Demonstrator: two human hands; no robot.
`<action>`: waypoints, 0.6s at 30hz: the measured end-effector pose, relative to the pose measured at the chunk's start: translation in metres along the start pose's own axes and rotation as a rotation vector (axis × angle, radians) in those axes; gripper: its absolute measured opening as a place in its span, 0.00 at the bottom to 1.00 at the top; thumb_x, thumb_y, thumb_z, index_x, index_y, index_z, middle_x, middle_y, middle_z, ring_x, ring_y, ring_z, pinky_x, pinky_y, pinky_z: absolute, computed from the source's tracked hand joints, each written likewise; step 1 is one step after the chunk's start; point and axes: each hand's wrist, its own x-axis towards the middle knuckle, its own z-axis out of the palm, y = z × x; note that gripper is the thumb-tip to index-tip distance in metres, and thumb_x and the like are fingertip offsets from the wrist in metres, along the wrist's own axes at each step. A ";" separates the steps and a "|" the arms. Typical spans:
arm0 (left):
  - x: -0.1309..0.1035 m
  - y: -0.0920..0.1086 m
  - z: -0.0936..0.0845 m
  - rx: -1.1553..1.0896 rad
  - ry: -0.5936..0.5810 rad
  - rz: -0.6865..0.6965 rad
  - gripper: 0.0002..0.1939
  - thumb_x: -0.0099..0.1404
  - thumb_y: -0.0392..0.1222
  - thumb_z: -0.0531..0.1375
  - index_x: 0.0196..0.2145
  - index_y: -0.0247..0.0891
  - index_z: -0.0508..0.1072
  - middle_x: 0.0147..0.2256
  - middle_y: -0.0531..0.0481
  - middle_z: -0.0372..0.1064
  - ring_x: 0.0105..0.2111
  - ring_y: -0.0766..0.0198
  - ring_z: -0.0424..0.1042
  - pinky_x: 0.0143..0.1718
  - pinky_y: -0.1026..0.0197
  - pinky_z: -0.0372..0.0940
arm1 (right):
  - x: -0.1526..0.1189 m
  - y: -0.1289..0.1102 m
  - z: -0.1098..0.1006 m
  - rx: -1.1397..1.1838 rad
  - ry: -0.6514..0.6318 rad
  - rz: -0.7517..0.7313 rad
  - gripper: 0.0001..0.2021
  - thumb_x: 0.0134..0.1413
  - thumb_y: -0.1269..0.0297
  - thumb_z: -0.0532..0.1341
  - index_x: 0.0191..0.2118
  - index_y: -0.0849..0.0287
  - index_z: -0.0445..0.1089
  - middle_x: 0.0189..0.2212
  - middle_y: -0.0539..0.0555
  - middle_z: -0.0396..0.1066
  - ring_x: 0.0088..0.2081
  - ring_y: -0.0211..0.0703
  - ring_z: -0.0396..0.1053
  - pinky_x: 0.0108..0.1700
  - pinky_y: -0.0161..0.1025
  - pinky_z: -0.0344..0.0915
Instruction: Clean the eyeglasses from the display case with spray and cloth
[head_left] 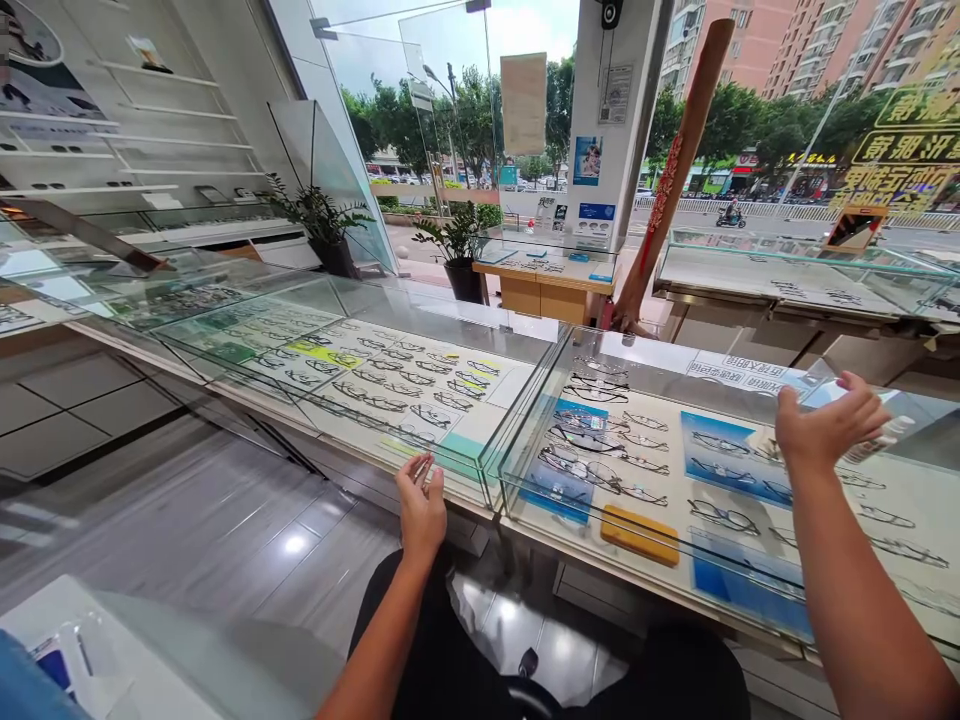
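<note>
My left hand [422, 503] is at the front edge of the glass display case [480, 470], its fingers curled loosely with the thumb near them; whether anything is between them is too small to tell. Over the right case, my right hand [834, 425] is raised above the glass top with thumb and fingers apart, and a clear, shiny thing [885, 440] shows beside its fingers. Under the glass lie rows of eyeglasses [724, 516], blue mats [701, 425] and a yellow case [640, 535].
Potted plants [461, 250] and a small wooden table [544, 285] stand beyond the cases. A slanted wooden post [679, 170] rises behind. At the lower left is a white surface [112, 650]. My dark-clothed legs are below.
</note>
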 end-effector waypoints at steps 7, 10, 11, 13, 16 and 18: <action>-0.001 0.030 -0.003 0.226 0.040 0.162 0.26 0.70 0.54 0.63 0.59 0.39 0.64 0.59 0.34 0.68 0.60 0.43 0.71 0.58 0.40 0.68 | -0.002 -0.004 -0.002 -0.015 -0.036 0.016 0.41 0.39 0.58 0.70 0.63 0.56 0.62 0.61 0.71 0.67 0.63 0.71 0.56 0.62 0.67 0.50; -0.009 0.083 0.008 0.362 -0.020 0.495 0.14 0.71 0.47 0.63 0.51 0.40 0.72 0.50 0.41 0.71 0.53 0.48 0.71 0.56 0.45 0.66 | -0.003 -0.007 -0.006 -0.022 -0.062 0.017 0.39 0.42 0.58 0.70 0.62 0.55 0.60 0.62 0.70 0.66 0.63 0.70 0.55 0.62 0.66 0.49; -0.011 0.103 0.015 0.350 -0.143 0.598 0.08 0.73 0.44 0.62 0.47 0.41 0.73 0.44 0.44 0.73 0.48 0.52 0.72 0.54 0.47 0.66 | -0.003 -0.008 -0.007 -0.026 -0.068 0.014 0.38 0.43 0.58 0.69 0.62 0.55 0.60 0.62 0.70 0.65 0.63 0.69 0.55 0.62 0.66 0.49; -0.012 0.138 0.033 0.365 -0.473 0.730 0.05 0.75 0.40 0.60 0.44 0.42 0.76 0.39 0.48 0.73 0.43 0.56 0.72 0.48 0.52 0.64 | -0.004 -0.010 -0.009 -0.031 -0.073 0.008 0.37 0.44 0.57 0.69 0.61 0.54 0.59 0.62 0.70 0.65 0.63 0.69 0.54 0.62 0.65 0.49; -0.006 0.172 0.069 0.490 -0.797 0.886 0.06 0.74 0.42 0.62 0.44 0.43 0.80 0.39 0.48 0.74 0.43 0.55 0.70 0.45 0.53 0.61 | -0.005 -0.012 -0.011 -0.042 -0.077 0.002 0.36 0.45 0.58 0.68 0.61 0.53 0.59 0.62 0.69 0.66 0.63 0.69 0.55 0.62 0.65 0.49; 0.002 0.182 0.094 0.599 -0.926 0.974 0.07 0.72 0.43 0.65 0.45 0.43 0.82 0.42 0.46 0.74 0.44 0.54 0.69 0.45 0.52 0.59 | -0.005 -0.014 -0.012 -0.049 -0.077 -0.002 0.36 0.45 0.57 0.68 0.62 0.54 0.60 0.62 0.68 0.67 0.62 0.69 0.56 0.63 0.64 0.50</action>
